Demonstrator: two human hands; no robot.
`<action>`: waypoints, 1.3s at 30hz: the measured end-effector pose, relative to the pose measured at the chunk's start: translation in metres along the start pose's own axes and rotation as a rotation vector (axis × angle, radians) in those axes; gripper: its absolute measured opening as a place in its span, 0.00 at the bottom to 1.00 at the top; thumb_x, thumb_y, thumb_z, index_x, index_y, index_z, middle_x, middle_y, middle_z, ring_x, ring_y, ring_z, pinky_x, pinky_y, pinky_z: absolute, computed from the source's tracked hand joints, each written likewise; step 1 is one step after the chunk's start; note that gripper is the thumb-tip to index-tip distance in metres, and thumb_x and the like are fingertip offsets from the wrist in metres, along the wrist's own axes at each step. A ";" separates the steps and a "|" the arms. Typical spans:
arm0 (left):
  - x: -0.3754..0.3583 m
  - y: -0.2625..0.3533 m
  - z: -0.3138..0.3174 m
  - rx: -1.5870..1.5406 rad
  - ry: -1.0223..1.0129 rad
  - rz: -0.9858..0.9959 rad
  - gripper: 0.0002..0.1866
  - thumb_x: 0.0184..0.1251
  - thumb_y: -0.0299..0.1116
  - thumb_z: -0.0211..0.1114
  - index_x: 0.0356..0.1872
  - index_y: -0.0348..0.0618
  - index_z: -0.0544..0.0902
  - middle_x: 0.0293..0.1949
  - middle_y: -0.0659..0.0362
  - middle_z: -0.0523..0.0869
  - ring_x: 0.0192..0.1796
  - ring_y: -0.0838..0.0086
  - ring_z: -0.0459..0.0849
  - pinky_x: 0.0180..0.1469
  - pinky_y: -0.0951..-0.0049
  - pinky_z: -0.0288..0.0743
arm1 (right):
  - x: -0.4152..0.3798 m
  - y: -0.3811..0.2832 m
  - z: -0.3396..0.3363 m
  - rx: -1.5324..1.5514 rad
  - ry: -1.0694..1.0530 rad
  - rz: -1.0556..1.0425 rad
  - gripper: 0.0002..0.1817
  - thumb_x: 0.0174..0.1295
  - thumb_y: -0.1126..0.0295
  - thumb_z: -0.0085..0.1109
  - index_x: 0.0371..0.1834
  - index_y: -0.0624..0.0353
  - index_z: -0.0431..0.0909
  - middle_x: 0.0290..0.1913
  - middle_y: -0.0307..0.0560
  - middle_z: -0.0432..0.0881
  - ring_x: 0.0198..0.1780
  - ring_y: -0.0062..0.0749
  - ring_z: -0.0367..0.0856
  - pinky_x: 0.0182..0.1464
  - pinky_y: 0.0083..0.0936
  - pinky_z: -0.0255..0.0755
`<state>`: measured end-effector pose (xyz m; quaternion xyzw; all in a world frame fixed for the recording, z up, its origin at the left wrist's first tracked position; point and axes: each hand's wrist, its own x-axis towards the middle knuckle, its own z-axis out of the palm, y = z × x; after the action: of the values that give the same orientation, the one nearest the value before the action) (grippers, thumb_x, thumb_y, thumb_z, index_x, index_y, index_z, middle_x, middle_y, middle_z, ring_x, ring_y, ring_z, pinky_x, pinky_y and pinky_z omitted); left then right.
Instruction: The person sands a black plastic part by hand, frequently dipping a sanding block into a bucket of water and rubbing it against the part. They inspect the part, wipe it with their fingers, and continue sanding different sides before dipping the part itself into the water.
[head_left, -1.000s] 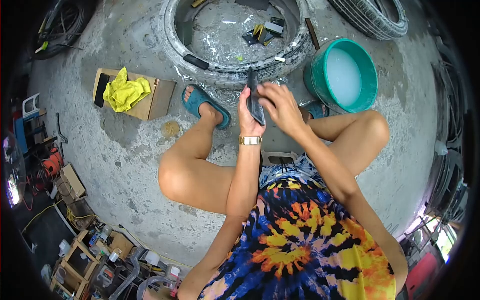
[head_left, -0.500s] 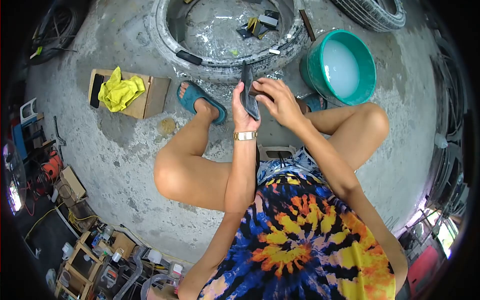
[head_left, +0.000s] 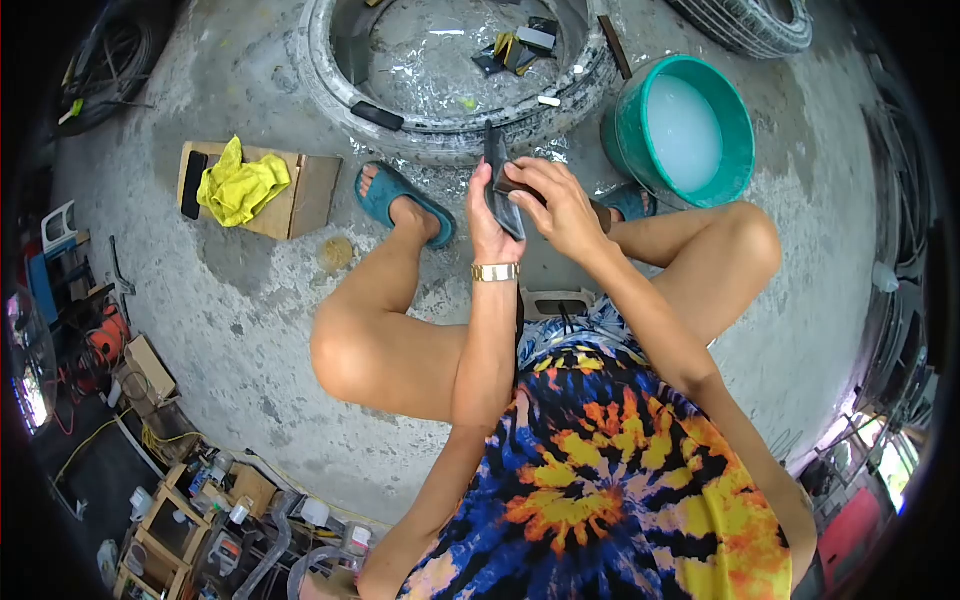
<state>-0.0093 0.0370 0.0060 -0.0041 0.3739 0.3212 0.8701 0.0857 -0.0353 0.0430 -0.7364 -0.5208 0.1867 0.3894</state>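
My left hand (head_left: 490,225) is wrapped around a long, flat dark panel (head_left: 506,216), its narrow end pointing away from me. On the panel's right face my right hand (head_left: 562,205) presses a small brown pad (head_left: 507,181), pinched between thumb and fingers. Both hands are close together between my knees, just in front of a grey-smeared tire (head_left: 440,150) lying flat on the floor. Part of the panel is hidden behind my left fingers and palm.
A green bucket (head_left: 745,140) of cloudy liquid stands right of the tire. To the left, a yellow cloth (head_left: 240,185) lies on a cardboard box (head_left: 315,200). Dark and yellow scraps (head_left: 515,52) lie inside the tire ring. A black strip (head_left: 377,115) rests on its rim.
The right hand and brown pad stay against the panel with only a very slight shift. The whole view has moved slightly; nothing was picked up or let go.
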 end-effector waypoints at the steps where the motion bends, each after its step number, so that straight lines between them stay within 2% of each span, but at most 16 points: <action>1: -0.001 0.005 0.006 -0.030 0.009 -0.030 0.18 0.73 0.39 0.61 0.58 0.43 0.78 0.38 0.64 0.82 0.38 0.79 0.81 0.42 0.76 0.77 | -0.006 -0.005 -0.004 0.002 0.003 -0.002 0.20 0.60 0.68 0.67 0.57 0.55 0.83 0.60 0.49 0.80 0.56 0.49 0.77 0.58 0.40 0.71; 4: 0.010 0.007 -0.015 0.156 -0.032 -0.003 0.15 0.73 0.39 0.62 0.54 0.44 0.79 0.37 0.64 0.83 0.38 0.77 0.82 0.44 0.74 0.78 | -0.042 -0.031 -0.027 0.049 -0.095 -0.004 0.18 0.63 0.66 0.64 0.56 0.58 0.82 0.60 0.51 0.80 0.55 0.51 0.77 0.58 0.39 0.71; 7: 0.005 -0.004 -0.004 0.052 0.003 0.067 0.14 0.72 0.40 0.63 0.52 0.45 0.79 0.37 0.63 0.84 0.38 0.78 0.83 0.42 0.74 0.78 | -0.013 -0.004 -0.014 0.041 -0.060 -0.001 0.19 0.62 0.67 0.65 0.56 0.58 0.82 0.60 0.50 0.80 0.55 0.50 0.77 0.59 0.39 0.71; 12: 0.013 0.014 -0.018 0.103 -0.040 -0.079 0.14 0.71 0.43 0.63 0.46 0.45 0.81 0.36 0.61 0.85 0.36 0.77 0.83 0.36 0.74 0.79 | -0.045 -0.032 -0.031 0.076 -0.100 -0.014 0.19 0.62 0.66 0.65 0.56 0.60 0.82 0.59 0.53 0.81 0.57 0.51 0.77 0.60 0.40 0.70; 16: -0.006 0.010 0.012 -0.010 0.055 -0.005 0.12 0.71 0.41 0.64 0.45 0.45 0.82 0.35 0.64 0.86 0.34 0.80 0.83 0.37 0.80 0.77 | -0.004 0.011 -0.002 0.045 -0.025 -0.054 0.19 0.63 0.67 0.65 0.57 0.59 0.82 0.60 0.54 0.81 0.58 0.50 0.77 0.62 0.40 0.69; 19: 0.000 0.011 0.003 0.044 -0.011 0.037 0.11 0.72 0.41 0.63 0.45 0.46 0.82 0.35 0.65 0.86 0.36 0.80 0.84 0.39 0.78 0.78 | 0.026 0.018 -0.018 0.155 -0.079 0.082 0.18 0.63 0.67 0.65 0.56 0.59 0.83 0.59 0.55 0.81 0.58 0.51 0.77 0.62 0.41 0.69; 20: 0.002 0.011 0.004 0.038 -0.013 0.041 0.11 0.72 0.41 0.63 0.45 0.46 0.82 0.35 0.65 0.86 0.36 0.80 0.84 0.39 0.78 0.78 | 0.022 0.019 -0.020 0.136 -0.043 0.038 0.19 0.62 0.67 0.66 0.56 0.59 0.82 0.58 0.54 0.82 0.58 0.51 0.77 0.61 0.41 0.69; 23: -0.001 0.003 0.006 0.100 0.007 0.088 0.15 0.72 0.40 0.63 0.53 0.45 0.81 0.38 0.65 0.85 0.37 0.80 0.83 0.41 0.79 0.77 | 0.004 0.006 -0.020 0.041 -0.084 -0.049 0.19 0.61 0.67 0.66 0.56 0.57 0.83 0.59 0.52 0.81 0.58 0.50 0.77 0.61 0.40 0.69; 24: 0.010 0.003 -0.016 0.064 -0.038 -0.002 0.18 0.73 0.39 0.62 0.58 0.43 0.79 0.41 0.64 0.84 0.39 0.79 0.82 0.42 0.77 0.78 | -0.014 -0.010 -0.020 -0.029 -0.082 -0.066 0.20 0.60 0.67 0.67 0.57 0.55 0.83 0.60 0.50 0.80 0.58 0.48 0.77 0.60 0.40 0.70; 27: 0.010 -0.001 -0.016 0.178 0.031 0.092 0.18 0.74 0.38 0.61 0.58 0.42 0.78 0.40 0.63 0.84 0.41 0.78 0.82 0.44 0.73 0.79 | -0.034 -0.025 -0.023 0.038 -0.126 0.020 0.21 0.59 0.67 0.67 0.57 0.55 0.82 0.59 0.48 0.80 0.57 0.47 0.76 0.59 0.40 0.70; 30: 0.004 -0.007 -0.018 0.068 -0.048 0.029 0.18 0.73 0.38 0.60 0.58 0.41 0.78 0.40 0.64 0.82 0.40 0.79 0.81 0.43 0.75 0.77 | -0.005 -0.009 -0.002 -0.060 -0.019 0.056 0.21 0.61 0.66 0.65 0.58 0.55 0.81 0.59 0.47 0.80 0.57 0.47 0.76 0.58 0.41 0.70; 31: 0.008 -0.002 -0.014 0.056 -0.081 0.034 0.19 0.73 0.38 0.60 0.59 0.40 0.78 0.41 0.64 0.82 0.40 0.79 0.81 0.43 0.76 0.77 | -0.013 -0.017 -0.006 -0.059 -0.013 0.044 0.21 0.61 0.66 0.65 0.58 0.55 0.81 0.59 0.47 0.80 0.57 0.47 0.76 0.58 0.41 0.70; 33: 0.013 -0.002 -0.022 0.172 0.012 0.076 0.15 0.73 0.39 0.60 0.55 0.42 0.79 0.40 0.62 0.83 0.40 0.77 0.82 0.44 0.73 0.78 | -0.039 -0.035 -0.022 -0.029 -0.062 -0.012 0.19 0.62 0.66 0.63 0.56 0.56 0.81 0.58 0.49 0.80 0.55 0.49 0.76 0.56 0.41 0.70; 35: 0.004 -0.005 -0.006 0.210 0.046 0.110 0.17 0.73 0.39 0.60 0.57 0.42 0.79 0.40 0.63 0.83 0.41 0.78 0.81 0.45 0.73 0.77 | -0.032 -0.025 -0.019 -0.034 -0.075 0.014 0.18 0.63 0.66 0.63 0.56 0.56 0.81 0.58 0.49 0.80 0.55 0.49 0.76 0.56 0.42 0.70; 37: 0.003 -0.006 -0.008 0.040 -0.020 0.040 0.23 0.74 0.39 0.59 0.65 0.38 0.76 0.41 0.65 0.82 0.41 0.80 0.80 0.44 0.76 0.76 | -0.008 -0.010 -0.004 -0.043 -0.032 0.059 0.21 0.61 0.66 0.66 0.58 0.55 0.81 0.59 0.48 0.80 0.56 0.47 0.76 0.58 0.42 0.70; 39: 0.005 -0.002 -0.011 0.032 -0.081 0.037 0.23 0.74 0.39 0.58 0.65 0.39 0.76 0.42 0.65 0.83 0.42 0.80 0.80 0.44 0.76 0.76 | -0.022 -0.025 -0.007 -0.097 -0.005 0.037 0.21 0.61 0.66 0.66 0.58 0.55 0.82 0.59 0.48 0.80 0.56 0.47 0.76 0.58 0.42 0.70</action>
<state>-0.0129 0.0352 -0.0061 0.0297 0.3434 0.3314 0.8783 0.0671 -0.0540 0.0635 -0.7636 -0.5164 0.1701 0.3483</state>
